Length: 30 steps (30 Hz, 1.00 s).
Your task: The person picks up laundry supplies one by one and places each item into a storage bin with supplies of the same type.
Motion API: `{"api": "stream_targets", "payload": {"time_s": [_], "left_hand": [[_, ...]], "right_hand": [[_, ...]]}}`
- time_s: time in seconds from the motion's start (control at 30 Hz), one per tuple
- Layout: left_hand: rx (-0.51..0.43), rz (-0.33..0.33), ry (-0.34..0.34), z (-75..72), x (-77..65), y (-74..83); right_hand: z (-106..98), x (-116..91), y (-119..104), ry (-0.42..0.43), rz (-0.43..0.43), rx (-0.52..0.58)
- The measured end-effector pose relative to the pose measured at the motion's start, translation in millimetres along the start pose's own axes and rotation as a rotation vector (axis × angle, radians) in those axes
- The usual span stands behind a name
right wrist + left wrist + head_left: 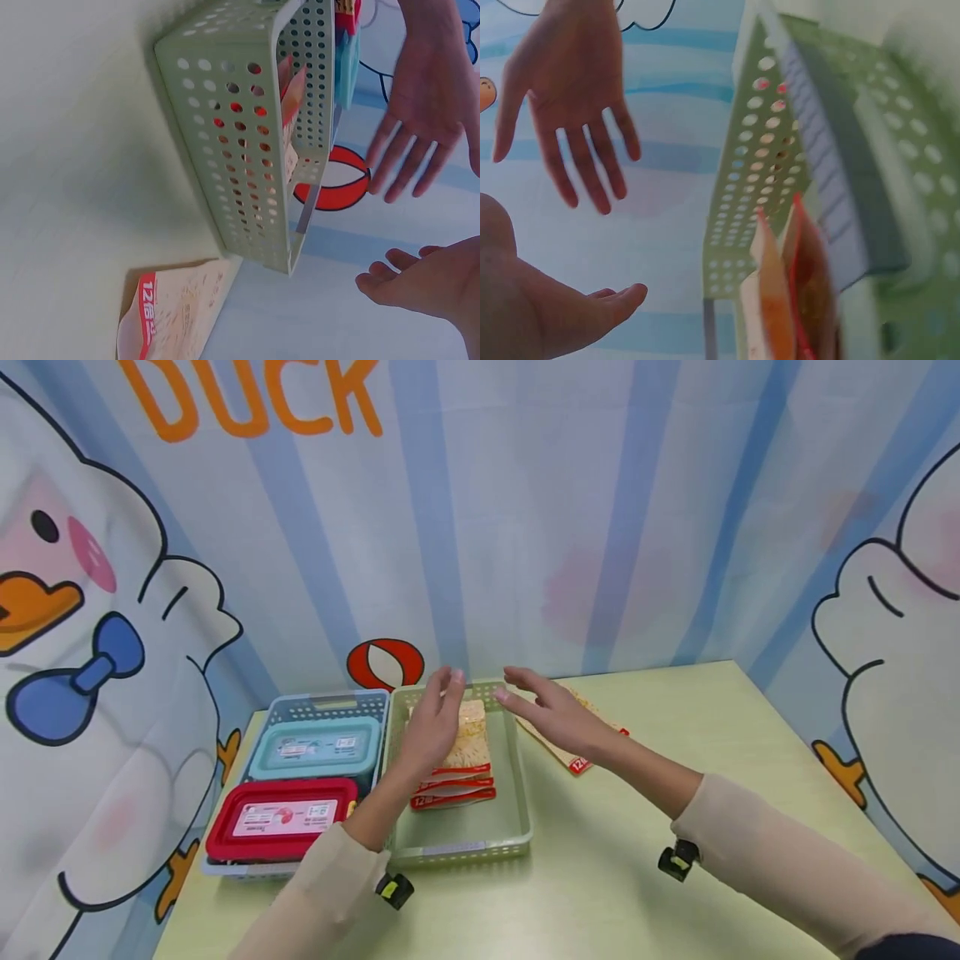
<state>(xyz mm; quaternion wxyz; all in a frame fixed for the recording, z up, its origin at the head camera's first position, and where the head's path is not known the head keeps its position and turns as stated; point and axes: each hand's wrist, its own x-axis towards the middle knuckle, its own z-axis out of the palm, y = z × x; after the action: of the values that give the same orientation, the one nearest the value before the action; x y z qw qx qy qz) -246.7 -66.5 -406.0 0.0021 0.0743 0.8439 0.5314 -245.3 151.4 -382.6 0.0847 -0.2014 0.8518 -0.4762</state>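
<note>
My left hand [431,727] hovers over the green perforated basket [517,810], fingers extended and holding nothing. Facing it, my right hand [558,714] is raised above the basket's right rim, also empty, with its fingers spread in the left wrist view. Inside the basket lies a stack of flat packets [471,739] with red printed edges, partly hidden by the left hand. Another flat packet [562,758] with a red "12" label lies on the table, right of the basket and partly behind the right hand; the right wrist view shows this packet [180,311] too.
A blue basket [270,703] touches the green one on its left. It holds a container with a teal lid [318,747] and one with a red lid [281,818]. Behind the pale table [600,877] hangs a striped curtain [517,527] with duck drawings.
</note>
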Motion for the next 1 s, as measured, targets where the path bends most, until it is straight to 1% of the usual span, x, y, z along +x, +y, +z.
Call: {"api": "stream_targets", "payload": {"time_s": [0.07, 0.17, 0.27, 0.37, 0.47, 0.6, 0.67, 0.8, 1.0], "left_hand": [[-0.027, 0.003, -0.032, 8.4, -1.7, -1.8], [-0.034, -0.013, -0.061, 19.9, -4.3, -3.7], [-0.051, -0.025, -0.061, 29.2, -5.5, -3.2], [-0.086, -0.031, -0.06, 36.9, -6.8, 0.3], [-0.112, -0.023, -0.068, 45.6, -9.4, 4.8], [-0.123, -0.004, -0.084, 60.6, -10.6, 9.9], [-0.134, -0.003, -0.087, 68.5, -9.7, 12.4], [-0.172, -0.024, -0.093, 83.0, -5.4, 17.6], [-0.203, -0.057, -0.093, 103.1, 6.4, 23.8]], "right_hand": [[-6, -1, 0, -0.007, -0.004, -0.015], [-12, 0, 0, -0.006, -0.016, -0.03], [-16, -1, 0, -0.001, -0.029, -0.053], [-19, -3, 3, 0.011, -0.048, -0.1], [-23, -4, 7, 0.033, -0.072, -0.162], [-28, -5, 14, 0.059, -0.089, -0.214], [-30, -5, 17, 0.072, -0.094, -0.224], [-33, -3, 23, 0.099, -0.094, -0.231], [-43, 2, 33, 0.125, -0.051, -0.197]]}}
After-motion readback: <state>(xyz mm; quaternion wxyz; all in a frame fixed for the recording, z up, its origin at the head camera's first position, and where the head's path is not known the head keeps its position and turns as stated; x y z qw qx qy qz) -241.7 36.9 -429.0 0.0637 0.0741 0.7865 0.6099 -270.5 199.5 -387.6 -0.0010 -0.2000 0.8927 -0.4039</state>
